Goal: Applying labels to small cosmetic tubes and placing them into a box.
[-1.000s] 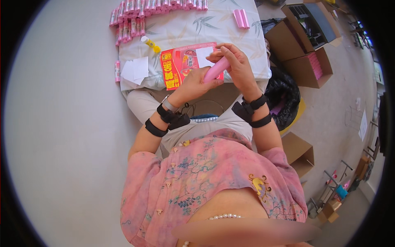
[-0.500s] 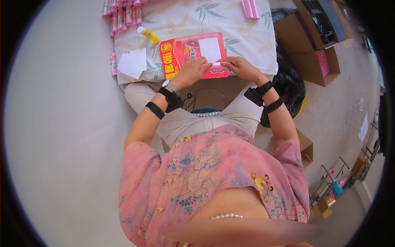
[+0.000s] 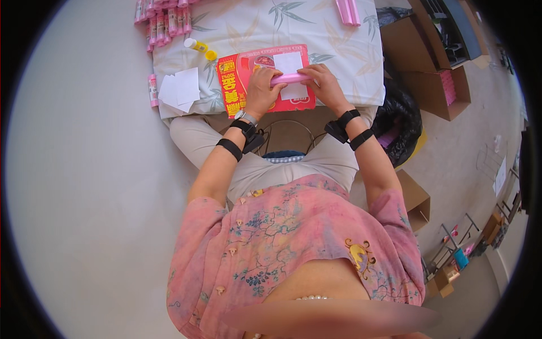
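A plain pink tube (image 3: pixel 291 78) lies crosswise over a white paper slip (image 3: pixel 288 60), which rests on a red and yellow printed cardboard sheet (image 3: pixel 240 68). My left hand (image 3: pixel 261 88) grips the tube's left end. At its right end, my right hand (image 3: pixel 326 86) has its fingers closed on it. Paper shows both above and below the tube. Beyond the sheet's far left corner are a glue stick (image 3: pixel 195 45) with a yellow barrel and a yellow cap (image 3: pixel 211 55). Left of the sheet sit several loose white slips (image 3: pixel 179 89).
Pink labelled tubes (image 3: pixel 164 25) are piled at the far left of the cloth-covered table (image 3: pixel 237 28); one tube (image 3: pixel 153 90) lies at the left edge. More pink tubes (image 3: pixel 348 12) lie far right. A black bag (image 3: pixel 407 113) and cardboard boxes (image 3: pixel 420 62) stand right of the table.
Both hands have moved the pink tube away from me, from the sheet's near edge onto the white slip. More of the slip now shows on the near side of the tube.
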The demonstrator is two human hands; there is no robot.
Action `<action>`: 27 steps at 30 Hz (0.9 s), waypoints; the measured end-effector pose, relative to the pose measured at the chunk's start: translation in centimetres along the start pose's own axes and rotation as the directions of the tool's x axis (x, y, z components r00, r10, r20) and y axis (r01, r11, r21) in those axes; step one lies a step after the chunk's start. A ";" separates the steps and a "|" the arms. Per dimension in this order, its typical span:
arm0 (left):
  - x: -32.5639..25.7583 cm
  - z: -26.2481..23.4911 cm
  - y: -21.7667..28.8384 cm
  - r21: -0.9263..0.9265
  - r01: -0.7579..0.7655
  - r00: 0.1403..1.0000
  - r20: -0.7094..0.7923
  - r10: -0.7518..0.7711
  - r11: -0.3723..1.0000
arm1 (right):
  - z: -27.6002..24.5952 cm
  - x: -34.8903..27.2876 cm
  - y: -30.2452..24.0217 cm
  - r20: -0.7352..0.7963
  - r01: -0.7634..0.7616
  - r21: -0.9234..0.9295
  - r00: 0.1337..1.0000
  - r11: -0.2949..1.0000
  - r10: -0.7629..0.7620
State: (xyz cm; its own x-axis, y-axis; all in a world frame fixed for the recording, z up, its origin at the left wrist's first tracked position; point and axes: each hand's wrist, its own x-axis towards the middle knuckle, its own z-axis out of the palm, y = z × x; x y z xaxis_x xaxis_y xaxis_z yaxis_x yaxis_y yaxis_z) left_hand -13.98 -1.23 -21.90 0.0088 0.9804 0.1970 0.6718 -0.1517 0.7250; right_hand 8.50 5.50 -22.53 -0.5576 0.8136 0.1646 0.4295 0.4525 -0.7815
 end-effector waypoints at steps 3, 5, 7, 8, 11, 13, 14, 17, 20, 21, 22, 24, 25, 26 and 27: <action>-0.2 0.4 -0.2 0.003 0.002 1.000 -0.015 -0.002 1.000 | 0.2 -0.1 0.1 -0.004 -0.014 -0.002 1.000 1.000 0.014; -0.3 0.6 -0.3 0.006 0.004 1.000 -0.012 -0.004 1.000 | 0.3 -0.3 0.2 -0.009 -0.021 -0.001 1.000 1.000 0.021; -0.4 0.7 -0.2 0.009 0.006 1.000 -0.008 -0.006 1.000 | 0.3 -0.4 0.2 -0.015 -0.029 0.001 0.999 1.000 0.029; -0.5 0.7 -0.1 0.021 0.003 1.000 -0.007 -0.003 1.000 | 0.3 -0.4 0.1 -0.013 -0.028 0.004 1.000 1.000 0.028; -0.6 0.6 -0.1 0.052 -0.018 1.000 -0.013 0.019 0.998 | 0.4 -0.5 -0.1 -0.009 -0.032 0.010 0.999 0.999 0.032; -0.6 0.6 -0.2 0.073 -0.036 0.999 -0.019 0.037 0.997 | 0.4 -0.3 -0.2 -0.006 -0.036 0.014 0.999 0.999 0.036; -0.6 0.7 -0.3 0.094 -0.041 0.999 -0.024 0.044 0.995 | 0.5 -0.2 -0.3 -0.005 -0.027 0.002 1.000 1.000 0.027; -0.5 0.7 -0.1 0.126 -0.058 0.997 -0.033 0.063 0.990 | 0.6 0.0 -0.4 -0.016 -0.006 -0.029 1.000 1.000 0.006; -0.6 0.6 0.2 0.144 -0.064 0.997 -0.022 0.068 0.987 | 0.7 -0.1 0.0 -0.020 0.022 -0.074 1.000 0.997 -0.024; -0.6 0.6 0.3 0.152 -0.063 0.998 -0.007 0.064 0.986 | 0.7 -0.3 0.2 -0.014 0.041 -0.099 0.999 0.994 -0.043; -0.7 0.6 0.3 0.155 -0.063 0.998 -0.008 0.065 0.986 | 0.8 -0.3 0.1 -0.015 0.043 -0.098 0.999 0.994 -0.045; -0.9 0.5 0.2 0.180 -0.074 0.997 -0.017 0.078 0.981 | 1.0 -0.3 0.1 -0.027 0.080 -0.136 0.996 0.987 -0.084; -0.8 0.4 0.6 0.179 -0.075 0.997 -0.014 0.079 0.981 | 1.1 -0.4 0.0 -0.029 0.077 -0.137 0.996 0.988 -0.082; -0.9 0.3 1.1 0.253 -0.114 0.992 -0.016 0.122 0.961 | 1.1 -0.5 0.0 -0.036 0.089 -0.157 0.995 0.984 -0.095; -1.1 0.2 1.5 0.327 -0.151 0.986 -0.015 0.165 0.933 | 1.2 -0.6 0.0 -0.043 0.100 -0.178 0.993 0.979 -0.109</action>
State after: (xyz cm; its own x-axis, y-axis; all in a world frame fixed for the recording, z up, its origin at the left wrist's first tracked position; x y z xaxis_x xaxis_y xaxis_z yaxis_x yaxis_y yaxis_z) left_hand -12.85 -2.49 -21.11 0.1081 0.9400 0.3236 0.8674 -0.2482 0.4313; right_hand 7.97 4.59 -23.31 -0.5699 0.7745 0.2745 0.4911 0.5888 -0.6419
